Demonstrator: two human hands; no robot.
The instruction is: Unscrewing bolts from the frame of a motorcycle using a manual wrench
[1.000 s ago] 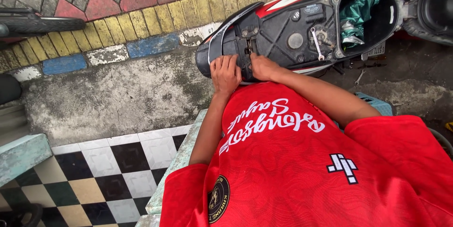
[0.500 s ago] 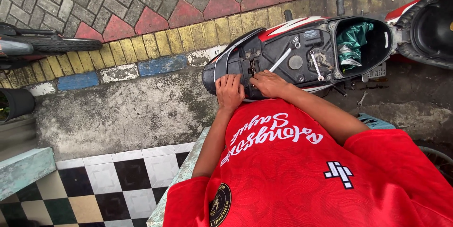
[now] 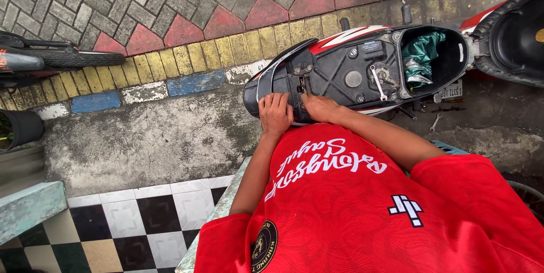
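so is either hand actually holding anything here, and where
Nothing is clearly held. The left hand lies flat on the rear end of the scooter body, the right hand presses beside it; whether its fingertips pinch anything cannot be told.

Scooter rear body [image 3: 345, 72], black with red-and-white side panels, stands with seat removed, exposing the black under-seat frame, a silver wrench [image 3: 378, 83] lying on it, and an open storage bucket [image 3: 447, 52] holding crumpled green cloth [image 3: 422, 54].

Stained concrete ground [image 3: 141, 142] carries scooter [image 3: 362, 69]; small wrench [image 3: 435, 122] lies beside it.
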